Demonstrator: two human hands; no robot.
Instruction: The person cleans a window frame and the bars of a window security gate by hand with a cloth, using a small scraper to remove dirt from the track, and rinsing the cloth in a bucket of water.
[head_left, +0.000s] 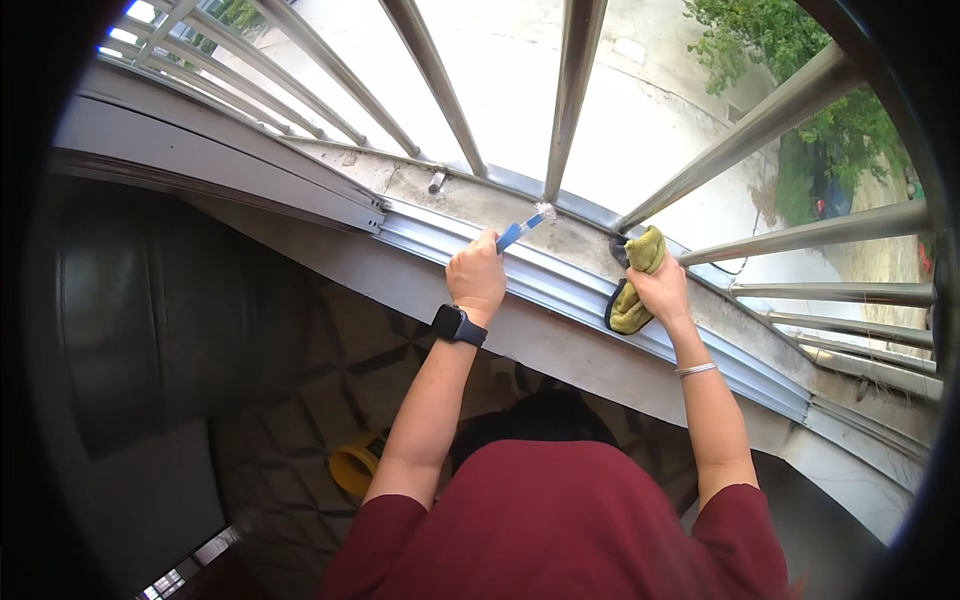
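Observation:
My left hand (478, 276) grips a small brush (517, 231) with a blue handle. Its frayed pale bristles point up and away, over the concrete outer ledge (574, 238). In my right hand (661, 289) is a folded yellow-green cloth (630, 306) with a dark edge. The cloth's lower part lies against the metal sliding-window track (559, 277), and its upper end sticks out above my fingers. The grooved track runs diagonally between the inner sill (540, 334) and the outer ledge.
Metal guard bars (574, 97) rise beyond the ledge, with bright ground and trees (780, 45) far below outside. A window frame (217, 161) stands at the left end of the track. A yellow container (351, 471) is on the tiled floor (277, 487) below.

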